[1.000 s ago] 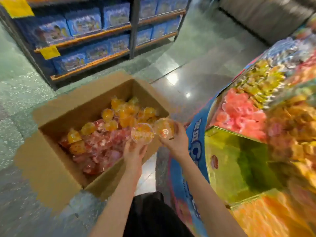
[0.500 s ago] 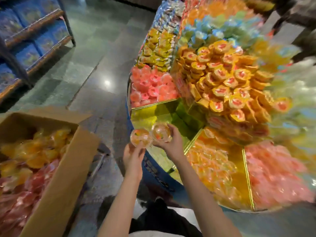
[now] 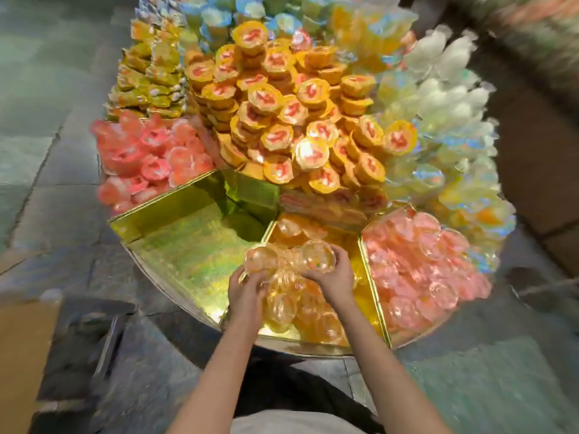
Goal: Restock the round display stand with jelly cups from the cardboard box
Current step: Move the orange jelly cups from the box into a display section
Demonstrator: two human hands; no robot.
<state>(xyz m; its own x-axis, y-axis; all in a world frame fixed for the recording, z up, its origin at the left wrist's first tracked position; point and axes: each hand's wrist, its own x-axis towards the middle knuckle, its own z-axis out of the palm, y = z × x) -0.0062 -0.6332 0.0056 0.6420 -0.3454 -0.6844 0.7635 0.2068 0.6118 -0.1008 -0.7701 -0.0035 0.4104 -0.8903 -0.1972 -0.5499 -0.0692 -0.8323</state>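
- Stone floor all round, and the round display stand fills the middle, its gold wedge bins ringing a heap of orange tubs.
- Left hand has its grip curled on 1 clear jelly cup, up over the divider beside the bare gold bin.
- Right hand has its grip clamped on another jelly cup, over the bin of orange cups.
- Pink cups sit in the next bin right.
- Cardboard box sits at the left edge, blurred.
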